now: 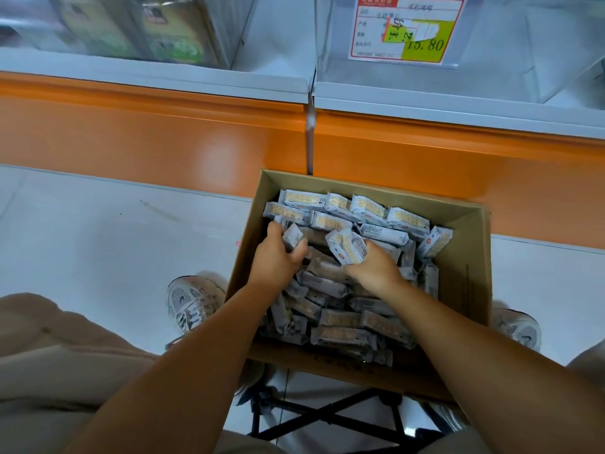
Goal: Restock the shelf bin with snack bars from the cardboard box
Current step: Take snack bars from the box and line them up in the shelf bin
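An open cardboard box [465, 276] sits in front of me, holding several white-wrapped snack bars [347, 326] piled loosely. My left hand [273, 257] reaches into the box's left side and grips snack bars [292, 236]. My right hand [376, 265] is in the middle of the box, curled round a small bunch of bars [347, 245]. Above the box is the clear shelf bin [491, 60] with a price tag [407, 27] on its front.
An orange shelf base [163, 132] runs across under the bins. A neighbouring bin [131, 31] at the top left holds green packages. The box rests on a black folding stand [327, 417]. My shoes [193, 303] stand on the white floor either side.
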